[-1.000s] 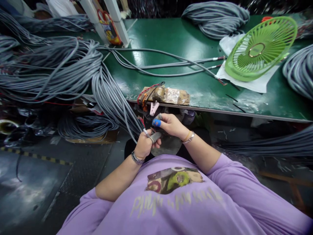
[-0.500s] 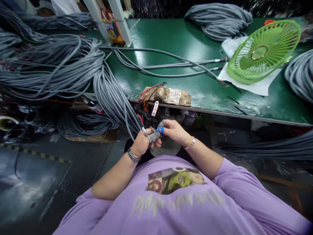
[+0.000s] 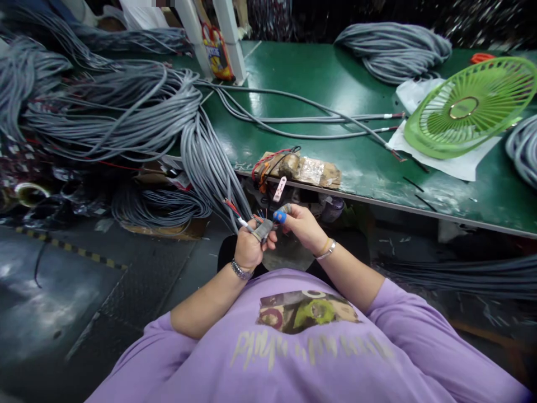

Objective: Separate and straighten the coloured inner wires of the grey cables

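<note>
The left hand point(image 3: 248, 249) was closed around the grey cable end point(image 3: 240, 219), whose length ran up-left to the bundle point(image 3: 126, 112) on the surface point(image 3: 335, 84). The right hand point(image 3: 302, 226), just beside it, pinched the coloured wire tips point(image 3: 260, 215) between thumb and capped fingertip.

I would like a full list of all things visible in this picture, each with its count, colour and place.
cable end: one, grey with coloured inner wires, gripped in the left hand
cable bundle: one large, grey, on the table's left side, hanging over the edge
cable coil: one, grey, far side of the table
loose cables: a few, grey, across the table's middle
fan guard: one, light green, right side, on white sheet
taped block: one, brown, at the table edge
table: one, green
left hand: closed on the cable end, wristwatch
right hand: blue fingertip cover, at the wire tips
</note>
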A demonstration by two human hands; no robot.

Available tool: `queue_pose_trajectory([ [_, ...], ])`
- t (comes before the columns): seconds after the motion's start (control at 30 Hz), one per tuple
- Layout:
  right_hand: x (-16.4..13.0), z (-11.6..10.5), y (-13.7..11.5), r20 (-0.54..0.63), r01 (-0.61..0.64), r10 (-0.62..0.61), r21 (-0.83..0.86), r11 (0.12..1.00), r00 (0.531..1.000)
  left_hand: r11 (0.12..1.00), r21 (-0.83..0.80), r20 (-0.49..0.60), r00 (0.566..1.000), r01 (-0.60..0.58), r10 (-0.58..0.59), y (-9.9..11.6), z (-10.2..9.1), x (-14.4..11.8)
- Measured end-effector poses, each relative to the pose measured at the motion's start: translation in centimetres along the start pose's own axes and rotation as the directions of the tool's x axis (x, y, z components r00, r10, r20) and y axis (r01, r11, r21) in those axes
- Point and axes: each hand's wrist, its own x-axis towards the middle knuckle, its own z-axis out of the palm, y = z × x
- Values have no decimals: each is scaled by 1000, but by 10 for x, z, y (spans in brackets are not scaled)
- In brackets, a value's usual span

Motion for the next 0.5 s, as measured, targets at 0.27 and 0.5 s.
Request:
queue_pose_trajectory([
  [0.27, -3, -9, 1, 26, -155, 153, 124, 980, 988, 999, 1, -60, 997, -55, 55, 7, -4, -2],
  [0.5, -8, -7, -3, 118, -133, 119, 117, 984, 986, 996, -9, -103, 990, -93, 92, 9, 0, 0],
])
